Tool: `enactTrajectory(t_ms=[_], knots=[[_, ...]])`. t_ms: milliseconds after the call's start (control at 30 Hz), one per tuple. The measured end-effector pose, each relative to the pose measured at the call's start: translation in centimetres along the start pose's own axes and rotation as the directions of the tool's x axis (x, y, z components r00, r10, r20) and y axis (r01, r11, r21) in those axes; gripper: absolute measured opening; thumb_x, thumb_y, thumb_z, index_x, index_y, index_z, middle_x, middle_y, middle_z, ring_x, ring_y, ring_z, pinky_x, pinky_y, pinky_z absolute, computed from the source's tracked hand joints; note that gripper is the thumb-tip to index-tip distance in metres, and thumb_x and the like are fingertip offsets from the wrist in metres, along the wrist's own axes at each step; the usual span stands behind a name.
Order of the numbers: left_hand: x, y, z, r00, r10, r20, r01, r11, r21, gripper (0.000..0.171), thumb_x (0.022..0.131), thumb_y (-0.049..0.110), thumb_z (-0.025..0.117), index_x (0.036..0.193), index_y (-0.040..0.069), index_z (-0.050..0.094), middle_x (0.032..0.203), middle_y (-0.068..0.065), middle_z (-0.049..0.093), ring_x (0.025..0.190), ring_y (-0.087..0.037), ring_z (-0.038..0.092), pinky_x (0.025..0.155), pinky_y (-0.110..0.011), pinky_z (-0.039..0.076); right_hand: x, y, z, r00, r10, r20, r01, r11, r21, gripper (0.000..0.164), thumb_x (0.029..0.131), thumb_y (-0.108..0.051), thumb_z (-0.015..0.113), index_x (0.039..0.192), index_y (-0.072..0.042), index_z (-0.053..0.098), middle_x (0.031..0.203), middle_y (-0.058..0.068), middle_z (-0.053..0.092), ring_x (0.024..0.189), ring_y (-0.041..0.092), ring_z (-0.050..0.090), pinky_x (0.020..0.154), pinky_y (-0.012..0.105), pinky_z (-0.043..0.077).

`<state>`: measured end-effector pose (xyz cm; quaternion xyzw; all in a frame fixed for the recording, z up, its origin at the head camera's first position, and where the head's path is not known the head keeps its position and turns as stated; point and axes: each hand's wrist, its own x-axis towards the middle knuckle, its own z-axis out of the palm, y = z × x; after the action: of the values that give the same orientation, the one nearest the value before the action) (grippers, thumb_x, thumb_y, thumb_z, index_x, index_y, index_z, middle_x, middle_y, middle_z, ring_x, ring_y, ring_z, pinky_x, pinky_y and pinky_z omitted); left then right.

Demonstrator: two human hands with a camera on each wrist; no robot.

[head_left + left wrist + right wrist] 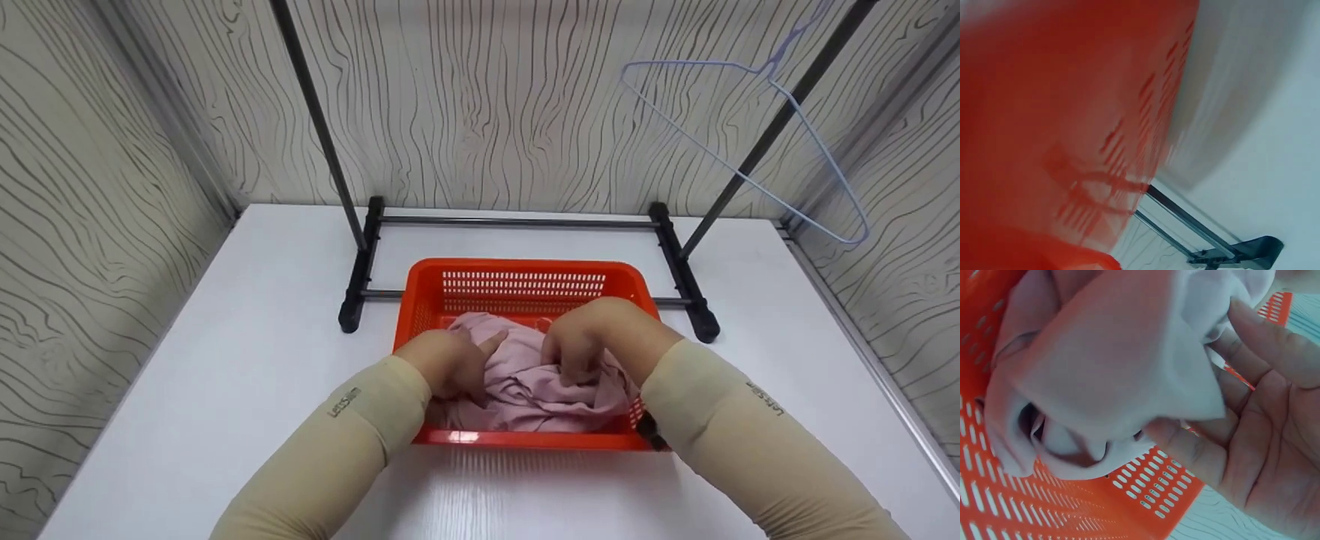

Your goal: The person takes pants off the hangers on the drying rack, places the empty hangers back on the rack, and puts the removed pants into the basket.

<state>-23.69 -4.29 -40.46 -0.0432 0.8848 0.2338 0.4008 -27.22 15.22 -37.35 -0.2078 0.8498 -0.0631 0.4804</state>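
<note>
A pink cloth lies crumpled in a red plastic basket. My right hand reaches into the basket and holds a fold of the cloth; in the right wrist view the thumb presses on it, with fingers beneath. At the basket's left side, my left hand is down on the cloth, one digit stretched out over it. Its other fingertips are hidden, so its hold does not show. The left wrist view has only the basket's outer wall close up, without the hand.
Behind the basket stands a dark metal rack with black feet and upright poles. A pale blue wire hanger hangs at the upper right. The white table is bordered by wood-patterned panels.
</note>
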Motion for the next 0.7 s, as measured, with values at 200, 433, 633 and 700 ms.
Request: enactTrajectory(t_ms=[200,433,633,700], knots=[[-0.1,0.0,-1.6,0.994,0.045,0.1,-0.05,0.997,0.05,0.102,0.058,0.037,0.083,0.133,0.062,0.018,0.146,-0.008,0.021,0.118,-0.032,0.029,0.066,-0.044,0.048,-0.3,0.3,-0.5,0.995,-0.096,-0.032,0.094,0.993,-0.078,0.006,0.082,-0.018,0.066,0.085,-0.023,0.066,0.076,-0.002,0.053,0.073,0.014,0.05,0.064,0.029,0.042],[-1.2,0.6,-3.3,0.991,0.014,0.133,-0.011,1.0,-0.02,0.097,0.059,0.035,0.083,0.132,0.059,0.025,0.136,-0.008,0.03,0.112,-0.033,0.034,0.072,-0.047,0.048,-1.2,0.3,-0.8,0.992,-0.105,-0.07,0.099,0.991,-0.089,0.004,0.08,-0.024,0.069,0.082,-0.023,0.066,0.077,-0.004,0.053,0.08,0.014,0.048,0.069,0.031,0.041],[-2.3,0.9,-4.4,0.993,0.036,0.116,-0.039,0.999,0.018,0.085,0.066,0.039,0.079,0.134,0.054,0.03,0.139,-0.007,0.031,0.116,-0.031,0.031,0.083,-0.051,0.043,-1.7,0.2,-1.3,0.985,-0.152,-0.082,0.141,0.982,-0.124,0.011,0.08,-0.027,0.07,0.088,-0.021,0.067,0.08,-0.006,0.055,0.079,0.012,0.048,0.071,0.03,0.042],[-2.7,1.1,-4.7,0.992,0.053,0.118,-0.063,0.995,0.08,0.083,0.069,0.042,0.076,0.136,0.052,0.028,0.141,-0.005,0.029,0.118,-0.029,0.03,0.088,-0.049,0.04,-2.0,0.2,-1.6,0.98,-0.178,-0.091,0.164,0.975,-0.149,0.019,0.081,-0.028,0.069,0.097,-0.019,0.068,0.088,-0.007,0.059,0.081,0.009,0.051,0.076,0.03,0.045]])
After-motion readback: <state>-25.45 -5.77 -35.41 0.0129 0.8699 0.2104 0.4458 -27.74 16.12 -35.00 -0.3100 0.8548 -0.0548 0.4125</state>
